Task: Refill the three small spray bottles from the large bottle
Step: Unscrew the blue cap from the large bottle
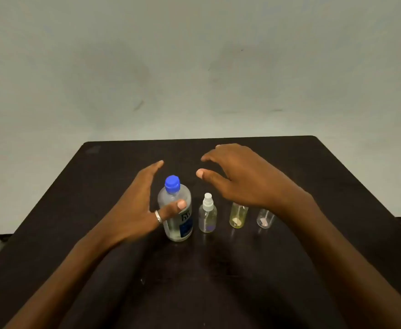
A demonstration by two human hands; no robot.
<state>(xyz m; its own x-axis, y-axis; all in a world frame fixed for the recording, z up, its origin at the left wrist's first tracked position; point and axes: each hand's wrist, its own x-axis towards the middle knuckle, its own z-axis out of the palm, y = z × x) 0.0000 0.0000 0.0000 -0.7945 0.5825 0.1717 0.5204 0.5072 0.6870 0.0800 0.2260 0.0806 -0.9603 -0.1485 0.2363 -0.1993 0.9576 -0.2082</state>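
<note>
The fingers [155, 166] of the left hand [137, 205] are straight and spread wide from the thumb, holding nothing. The large bottle [179, 226], upright with a blue cap [172, 182], stands in the gap between them; the thumb, bearing a ring [158, 216], crosses in front of its body, contact not discernible. The fingers [209, 158] of the right hand [244, 176] are spread, loosely bent and hold nothing, level with the cap and to its right. Nearer than the right thumb stands the white-topped spray bottle [207, 213], just beside the large bottle; the yellowish bottle [238, 216] shows below the palm and the clear bottle [265, 218] below the wrist, their tops hidden. All four stand in a row on the dark desk [100, 186]; a pale wall [194, 67] lies beyond the fingers.
</note>
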